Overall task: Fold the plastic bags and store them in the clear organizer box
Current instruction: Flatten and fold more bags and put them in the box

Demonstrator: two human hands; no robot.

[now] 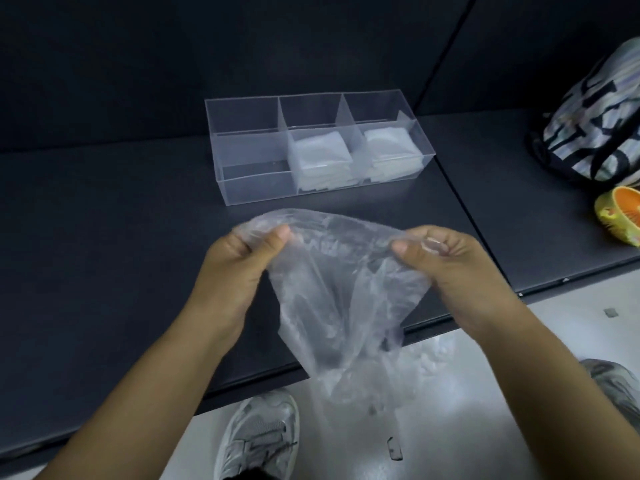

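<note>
- left hand (239, 261) and right hand (446, 258) each pinch a top corner of the crinkly clear plastic bag (343, 306)
- bag hangs down between them, just in front of the clear six-compartment organizer box (256, 188)

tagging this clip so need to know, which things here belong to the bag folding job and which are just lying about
Job: plastic bag, pinched by the left hand and right hand; clear organizer box; folded bags in its near middle and near right compartments.
Lying about: patterned bag; orange and yellow object at the right edge.
</note>
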